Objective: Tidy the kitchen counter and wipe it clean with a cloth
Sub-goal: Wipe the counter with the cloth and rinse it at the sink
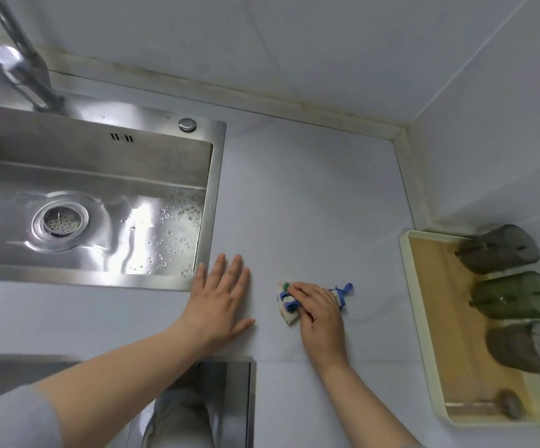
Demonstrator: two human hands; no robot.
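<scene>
A small bunched cloth [285, 305], white with blue and green marks and a blue loop, lies on the pale counter [310, 205] near its front edge. My right hand [318, 310] holds the cloth down on the counter, fingers curled over it. My left hand [221, 302] rests flat on the counter with straight, spread fingers, just right of the sink's front corner and a short way left of the cloth.
A steel sink [94, 202] with a drain strainer and water drops fills the left; its tap [20, 66] rises at the back left. A cream tray [430, 334] at the right holds three dark cups on their sides. Tiled walls close the back and right.
</scene>
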